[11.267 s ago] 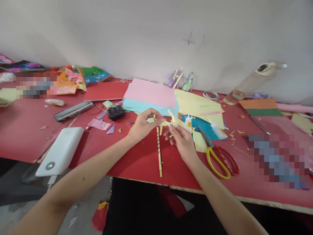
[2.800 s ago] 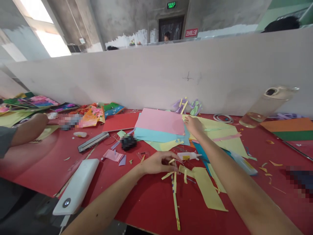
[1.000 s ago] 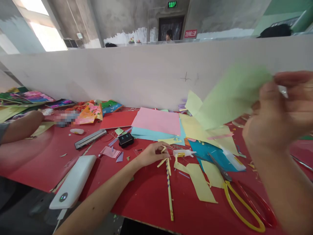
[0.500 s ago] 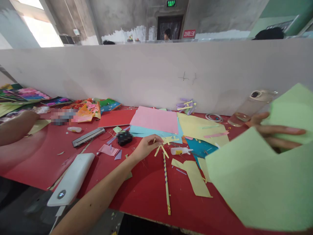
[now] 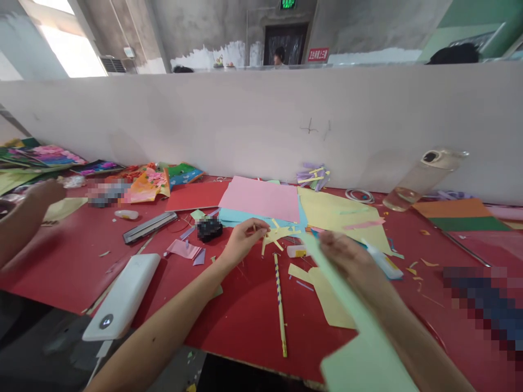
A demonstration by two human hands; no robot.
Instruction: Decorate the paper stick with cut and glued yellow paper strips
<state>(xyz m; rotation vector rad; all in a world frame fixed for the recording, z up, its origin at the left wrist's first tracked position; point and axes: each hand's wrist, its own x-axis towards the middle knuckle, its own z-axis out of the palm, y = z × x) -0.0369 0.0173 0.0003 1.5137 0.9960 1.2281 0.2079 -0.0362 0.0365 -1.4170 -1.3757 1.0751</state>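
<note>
My left hand (image 5: pixel 247 237) is closed in a pinch at the edge of some narrow yellow paper strips (image 5: pixel 278 234) lying mid-table. Light green paper (image 5: pixel 357 321) is in my right hand (image 5: pixel 347 261), which is smeared by motion and partly hides it. Just below the strips lies a pencil (image 5: pixel 279 305) with a yellow and purple pattern, pointing towards me. Between my hands rests a white glue bottle (image 5: pixel 295 251), partly covered by the green sheet. A cut piece of yellow paper (image 5: pixel 330 299) lies right of the pencil.
Pink paper (image 5: pixel 259 198) and yellow paper (image 5: pixel 335 218) lie by the white partition (image 5: pixel 253 125). A clear water bottle (image 5: pixel 412 182) leans there. A power bank (image 5: pixel 122 296) and a stapler-like metal tool (image 5: pixel 150 227) are at left, near another person's arm (image 5: pixel 30 212).
My right hand has swung left and inward with the green paper, uncovering the table's right side with a second glue bottle and coloured sheets. My left hand has stayed at the yellow strips.
</note>
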